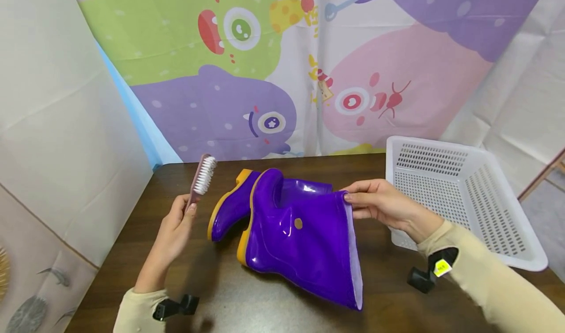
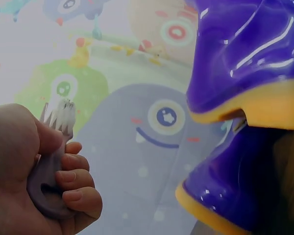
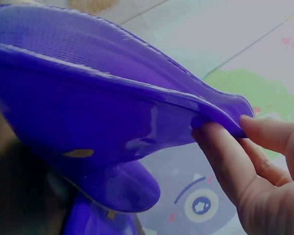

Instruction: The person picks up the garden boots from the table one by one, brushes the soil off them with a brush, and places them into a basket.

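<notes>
My left hand (image 1: 174, 230) grips the handle of a scrub brush (image 1: 204, 176) with a pinkish-mauve back and white bristles, held upright left of the boots. In the left wrist view the fingers curl round the brush handle (image 2: 51, 186). With thumb and fingers my right hand (image 1: 388, 205) pinches the top rim of a glossy purple rain boot (image 1: 304, 240) with a yellow sole. This boot is tilted, its opening facing right, as the right wrist view also shows along the rim (image 3: 152, 88). Behind it lies a second purple boot (image 1: 234, 210), partly hidden.
A white perforated plastic basket (image 1: 468, 176) stands at the right of the dark wooden table (image 1: 247, 298). Behind the table hangs a cloth backdrop (image 1: 304, 78) with cartoon monsters. Pale sheeting (image 1: 53, 92) borders the left side.
</notes>
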{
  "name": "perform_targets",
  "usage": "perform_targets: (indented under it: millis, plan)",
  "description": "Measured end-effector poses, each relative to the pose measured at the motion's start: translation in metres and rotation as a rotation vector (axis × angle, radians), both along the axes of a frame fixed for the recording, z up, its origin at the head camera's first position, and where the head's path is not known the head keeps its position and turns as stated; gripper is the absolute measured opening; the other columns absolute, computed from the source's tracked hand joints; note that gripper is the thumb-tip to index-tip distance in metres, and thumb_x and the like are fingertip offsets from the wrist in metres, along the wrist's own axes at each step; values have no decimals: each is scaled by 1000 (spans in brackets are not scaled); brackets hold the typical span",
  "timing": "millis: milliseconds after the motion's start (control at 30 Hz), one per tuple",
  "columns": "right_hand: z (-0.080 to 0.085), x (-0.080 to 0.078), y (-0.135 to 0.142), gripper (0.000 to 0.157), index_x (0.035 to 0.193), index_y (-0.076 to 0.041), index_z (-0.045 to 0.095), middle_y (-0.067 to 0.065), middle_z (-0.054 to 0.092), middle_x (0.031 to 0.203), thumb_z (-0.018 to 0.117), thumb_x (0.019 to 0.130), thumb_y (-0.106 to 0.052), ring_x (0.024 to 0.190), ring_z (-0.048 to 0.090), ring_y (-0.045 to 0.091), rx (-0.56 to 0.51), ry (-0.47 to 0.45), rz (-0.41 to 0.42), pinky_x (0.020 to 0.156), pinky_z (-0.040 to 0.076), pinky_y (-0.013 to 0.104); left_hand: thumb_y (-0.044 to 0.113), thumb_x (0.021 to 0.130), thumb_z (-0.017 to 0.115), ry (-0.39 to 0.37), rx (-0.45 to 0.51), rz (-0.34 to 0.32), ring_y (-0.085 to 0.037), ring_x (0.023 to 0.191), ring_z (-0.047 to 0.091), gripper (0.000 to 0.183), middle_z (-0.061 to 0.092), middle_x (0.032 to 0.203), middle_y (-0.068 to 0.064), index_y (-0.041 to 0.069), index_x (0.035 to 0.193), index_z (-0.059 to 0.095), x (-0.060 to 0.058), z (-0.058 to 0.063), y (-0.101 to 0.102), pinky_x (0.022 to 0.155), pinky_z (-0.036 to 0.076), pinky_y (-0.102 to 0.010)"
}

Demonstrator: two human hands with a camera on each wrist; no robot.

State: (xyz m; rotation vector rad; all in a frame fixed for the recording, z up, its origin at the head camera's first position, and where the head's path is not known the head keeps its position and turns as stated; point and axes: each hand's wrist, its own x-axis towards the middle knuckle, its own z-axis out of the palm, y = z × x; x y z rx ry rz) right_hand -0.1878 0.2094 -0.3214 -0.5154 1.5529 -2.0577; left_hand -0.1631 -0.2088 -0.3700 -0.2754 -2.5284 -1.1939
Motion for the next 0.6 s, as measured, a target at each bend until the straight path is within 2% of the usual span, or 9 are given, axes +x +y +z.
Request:
perform_targets:
  millis: [167,600]
  plan:
    - [9,-8,-13,27,90,-8,71,4,69,88,49,90,7,79,65,13,-14,10,-64,69,53,29,18,99,38,6,18,-30,-24,77,46,23,51,85,-12,2,114,46,0,3,6,65,37,-34]
    - [31,-34,-30,27,86,-6,71,8,69,83,46,92,5,74,66,20,-7,-7,-99,61,54,32,16,98,43,-7,55,-118,-16,74,46,21,51,83,-5,8,116,51,-3,12,26,64,37,-27]
